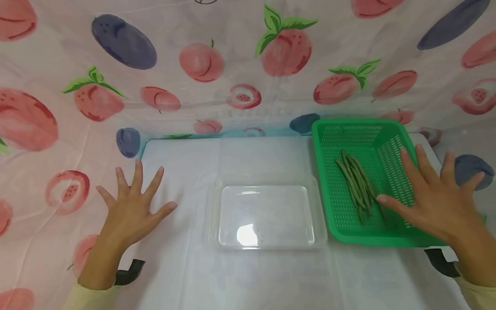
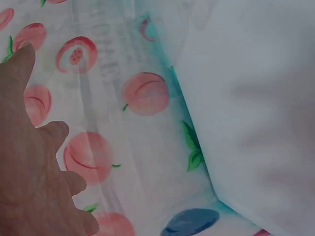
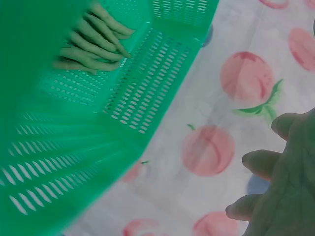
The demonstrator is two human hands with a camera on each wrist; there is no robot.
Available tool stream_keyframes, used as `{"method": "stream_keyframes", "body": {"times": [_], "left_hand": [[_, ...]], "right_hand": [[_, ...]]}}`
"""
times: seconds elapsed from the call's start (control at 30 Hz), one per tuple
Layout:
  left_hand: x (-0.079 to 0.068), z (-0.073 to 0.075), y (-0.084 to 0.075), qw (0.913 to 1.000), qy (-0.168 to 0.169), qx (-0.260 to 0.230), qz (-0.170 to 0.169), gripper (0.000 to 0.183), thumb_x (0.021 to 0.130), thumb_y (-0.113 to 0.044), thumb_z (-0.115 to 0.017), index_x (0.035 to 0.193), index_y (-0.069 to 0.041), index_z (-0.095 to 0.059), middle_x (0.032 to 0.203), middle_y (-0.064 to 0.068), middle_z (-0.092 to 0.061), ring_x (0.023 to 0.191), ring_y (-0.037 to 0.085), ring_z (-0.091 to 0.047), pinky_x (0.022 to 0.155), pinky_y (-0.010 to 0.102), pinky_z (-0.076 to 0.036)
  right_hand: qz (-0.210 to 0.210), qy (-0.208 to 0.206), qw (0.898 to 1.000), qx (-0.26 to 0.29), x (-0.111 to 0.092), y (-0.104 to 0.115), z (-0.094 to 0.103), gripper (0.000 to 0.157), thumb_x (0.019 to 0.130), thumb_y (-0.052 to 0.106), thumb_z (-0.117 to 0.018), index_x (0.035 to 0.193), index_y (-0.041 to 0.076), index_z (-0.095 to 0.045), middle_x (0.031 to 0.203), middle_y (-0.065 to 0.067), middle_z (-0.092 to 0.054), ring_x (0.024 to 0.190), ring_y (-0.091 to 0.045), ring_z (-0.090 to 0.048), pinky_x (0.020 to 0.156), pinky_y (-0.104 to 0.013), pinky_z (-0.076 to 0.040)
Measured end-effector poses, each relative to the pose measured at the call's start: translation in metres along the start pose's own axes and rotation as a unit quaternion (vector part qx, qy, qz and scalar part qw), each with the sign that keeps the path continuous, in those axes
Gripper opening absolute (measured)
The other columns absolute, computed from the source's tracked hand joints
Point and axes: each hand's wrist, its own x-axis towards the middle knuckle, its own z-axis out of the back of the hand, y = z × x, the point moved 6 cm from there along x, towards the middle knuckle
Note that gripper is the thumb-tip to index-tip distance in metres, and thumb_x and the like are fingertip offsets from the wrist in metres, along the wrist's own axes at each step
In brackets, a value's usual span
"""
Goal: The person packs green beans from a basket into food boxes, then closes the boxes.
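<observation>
Left hand (image 1: 131,211) splayed wide at nine o'clock from a glossy, clear, oblong tray (image 1: 267,211); right hand (image 1: 439,200) splayed wide at three, by a perforated green basket (image 1: 368,239) of slim beans (image 1: 355,185).

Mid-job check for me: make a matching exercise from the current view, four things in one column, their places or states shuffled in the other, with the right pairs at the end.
1. Beans
2. Basket
3. Container
4. Left hand

A. See-through, just left of the basket
B. Fingers spread, holding nothing
C. Bunched together inside the basket
D. Green with slotted walls, right of the container

Right pairs: 1-C, 2-D, 3-A, 4-B
</observation>
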Motion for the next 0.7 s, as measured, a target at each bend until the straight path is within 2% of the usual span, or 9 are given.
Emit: {"method": "stream_keyframes", "body": {"times": [0.17,0.27,0.47,0.57,0.63,0.7], "left_hand": [[-0.001,0.005,-0.016,0.9999,0.0,-0.009,-0.012,0.092,0.09,-0.073,-0.053,0.164,-0.033,-0.017,0.171,0.014,0.013,0.149,0.059,0.018,0.097,0.088,0.019],[-0.001,0.006,-0.027,0.9995,-0.001,-0.023,-0.02,0.09,0.092,-0.071,-0.054,0.164,-0.033,-0.017,0.172,0.014,0.01,0.15,0.057,0.017,0.099,0.09,0.014],[-0.002,0.004,-0.049,0.9945,-0.004,-0.1,-0.032,0.082,0.097,-0.062,-0.053,0.164,-0.032,-0.017,0.173,0.014,0.0,0.152,0.058,0.007,0.102,0.091,0.005],[-0.002,-0.004,-0.057,0.9839,0.004,-0.176,-0.029,0.076,0.101,-0.054,-0.051,0.165,-0.033,-0.016,0.173,0.008,-0.001,0.155,0.052,0.004,0.105,0.089,0.004],[-0.001,-0.01,-0.061,0.9705,0.008,-0.239,-0.03,0.071,0.104,-0.047,-0.05,0.165,-0.032,-0.017,0.174,0.005,-0.003,0.157,0.048,0.003,0.108,0.086,0.004],[-0.001,-0.018,-0.065,0.9561,0.007,-0.291,-0.031,0.067,0.106,-0.042,-0.048,0.165,-0.03,-0.019,0.174,0.004,-0.007,0.158,0.043,-0.001,0.114,0.082,-0.001]], "right_hand": [[0.023,-0.021,0.999,-0.013,0.004,0.007,0.019,0.121,0.083,0.079,-0.059,0.164,0.019,0.008,0.169,-0.023,0.008,0.145,-0.066,0.014,0.095,-0.093,0.009],[0.038,-0.026,0.999,-0.013,0.014,0.01,0.029,0.12,0.084,0.076,-0.061,0.164,0.018,0.007,0.169,-0.026,0.003,0.146,-0.067,0.008,0.093,-0.096,0.001],[0.054,-0.002,0.998,0.026,0.041,0.013,0.037,0.113,0.091,0.068,-0.06,0.164,0.017,0.009,0.17,-0.023,0.001,0.146,-0.067,-0.009,0.089,-0.093,-0.02],[0.065,0.033,0.994,0.076,0.056,0.014,0.036,0.107,0.096,0.062,-0.058,0.163,0.02,0.014,0.171,-0.02,0.003,0.144,-0.067,-0.015,0.091,-0.089,-0.026],[0.065,0.066,0.989,0.115,0.066,0.012,0.034,0.102,0.099,0.058,-0.055,0.162,0.023,0.018,0.171,-0.022,0.001,0.143,-0.067,-0.02,0.093,-0.088,-0.028],[0.062,0.094,0.983,0.147,0.076,0.009,0.03,0.096,0.102,0.055,-0.05,0.161,0.022,0.019,0.169,-0.028,-0.005,0.14,-0.066,-0.026,0.096,-0.085,-0.029]]}}
